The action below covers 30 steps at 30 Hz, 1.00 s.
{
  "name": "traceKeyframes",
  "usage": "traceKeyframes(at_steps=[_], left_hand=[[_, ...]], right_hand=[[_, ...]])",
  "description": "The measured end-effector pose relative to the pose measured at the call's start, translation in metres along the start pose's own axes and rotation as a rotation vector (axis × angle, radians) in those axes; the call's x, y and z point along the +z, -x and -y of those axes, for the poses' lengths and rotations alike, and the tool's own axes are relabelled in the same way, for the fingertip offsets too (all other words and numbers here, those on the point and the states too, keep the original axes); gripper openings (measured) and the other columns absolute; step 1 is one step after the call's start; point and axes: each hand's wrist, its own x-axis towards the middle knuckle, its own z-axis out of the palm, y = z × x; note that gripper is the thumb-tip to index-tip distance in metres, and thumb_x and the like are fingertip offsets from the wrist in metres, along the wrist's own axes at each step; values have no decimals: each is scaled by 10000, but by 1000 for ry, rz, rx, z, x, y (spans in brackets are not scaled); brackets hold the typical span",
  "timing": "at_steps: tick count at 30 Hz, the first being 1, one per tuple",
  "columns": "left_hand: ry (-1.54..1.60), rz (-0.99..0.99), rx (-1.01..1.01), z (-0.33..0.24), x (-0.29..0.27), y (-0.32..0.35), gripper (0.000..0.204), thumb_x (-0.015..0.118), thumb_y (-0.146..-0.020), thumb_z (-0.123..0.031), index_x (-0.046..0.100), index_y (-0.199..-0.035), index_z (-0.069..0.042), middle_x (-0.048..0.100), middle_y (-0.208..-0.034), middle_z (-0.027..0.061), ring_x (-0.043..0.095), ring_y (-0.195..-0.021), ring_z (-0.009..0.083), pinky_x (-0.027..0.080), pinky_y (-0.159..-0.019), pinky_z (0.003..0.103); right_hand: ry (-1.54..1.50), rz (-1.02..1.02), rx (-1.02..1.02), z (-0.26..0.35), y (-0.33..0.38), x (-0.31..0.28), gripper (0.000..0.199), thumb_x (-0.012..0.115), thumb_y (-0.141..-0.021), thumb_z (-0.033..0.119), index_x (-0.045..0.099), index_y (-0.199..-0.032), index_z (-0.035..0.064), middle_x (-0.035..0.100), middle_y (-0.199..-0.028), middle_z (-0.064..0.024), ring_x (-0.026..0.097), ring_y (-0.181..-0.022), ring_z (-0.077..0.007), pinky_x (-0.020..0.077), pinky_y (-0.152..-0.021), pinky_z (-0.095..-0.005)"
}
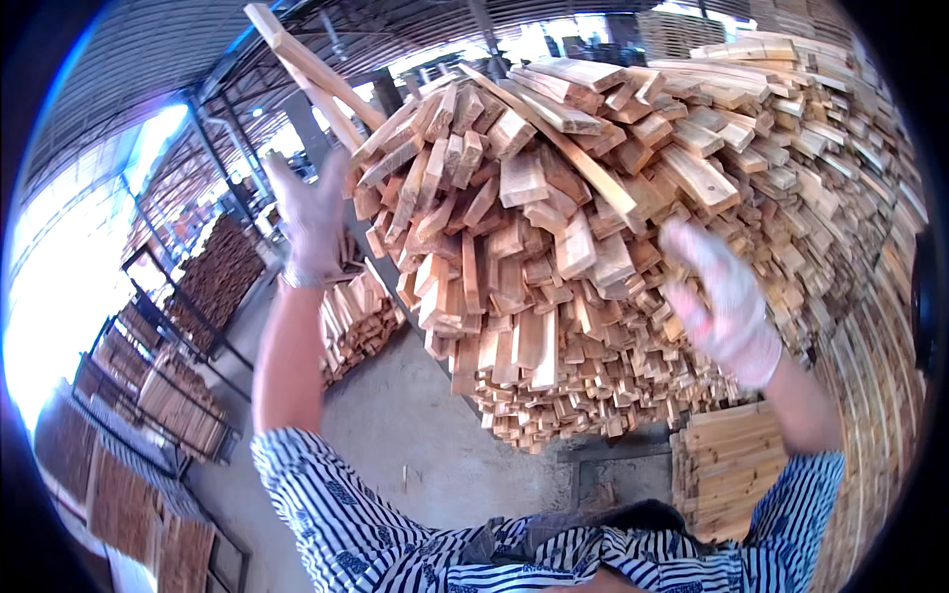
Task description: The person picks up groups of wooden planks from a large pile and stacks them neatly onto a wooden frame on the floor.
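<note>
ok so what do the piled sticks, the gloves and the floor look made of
Piled sticks: raw, unfinished wood, by the pale-to-brown colour and visible grain.
Gloves: probably fabric, matte and whitish, though blur hides any weave.
Floor: likely bare concrete, from its dull grey surface.

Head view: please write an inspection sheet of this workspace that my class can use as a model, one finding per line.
Surface: floor, grey.
Job's things: pile of wood strips, unevenly stacked, many cut ends showing; two strips jut out at its upper left.
Clutter: one long strip lies askew across the pile.
Left hand: gloved, open, blurred, by the pile's left end; contact cannot be told.
Right hand: gloved, open, in front of the pile's right part; contact cannot be told.
Cables: nothing seen.
Surroundings: brown stack at left, boards below the pile at right, roof overhead.
</note>
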Motion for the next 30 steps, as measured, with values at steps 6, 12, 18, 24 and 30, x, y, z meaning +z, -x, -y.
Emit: traceKeyframes(at_steps=[6, 12, 18, 24, 30], left_hand=[[-178, 206, -75, -13, -12, -194, 1348, 917, -625, -551, 121, -1449, 159, 565, -1304, 316, 601, -1211, 382, 472, -1041, 368], [-161, -2, 69, 51, 69, -238, 823, 780, -700, -523, 580, -1215, 87, 737, -1003, 224, 734, -952, 309, 554, -870, 370], [-42, 10, 86, 35, 85, -220, 547, 753, -765, -437, 715, -1001, 55, 743, -878, 204, 740, -832, 319, 573, -791, 402], [-40, -164, 229, 1, 63, -183, 520, 799, -797, -319, 604, -1113, 46, 717, -976, 183, 715, -852, 274, 556, -763, 396], [142, -182, 352, 23, 25, -228, 511, 808, -794, -352, 612, -1042, 49, 698, -981, 181, 685, -784, 258, 573, -733, 356]], right_hand=[[514, 431, 281, 13, -100, 51, 803, 584, -931, 568, 323, -1551, 128, 443, -1511, -197, 515, -1331, -353, 474, -1077, -414], [467, 472, 381, -29, -80, 76, 648, 526, -997, 410, 318, -1554, 152, 618, -1304, -165, 670, -1061, -279, 566, -868, -437], [188, 375, 510, 1, -204, 42, 447, 485, -1040, 344, 545, -1414, 108, 711, -1014, -147, 701, -882, -267, 590, -757, -394], [641, 527, 6, -18, -234, 99, 492, 615, -947, 148, 505, -1422, 82, 702, -999, -142, 701, -827, -245, 593, -660, -389], [486, 476, -18, -18, -221, 101, 410, 490, -1040, 268, 523, -1400, 76, 692, -969, -126, 635, -665, -178, 550, -527, -315]])
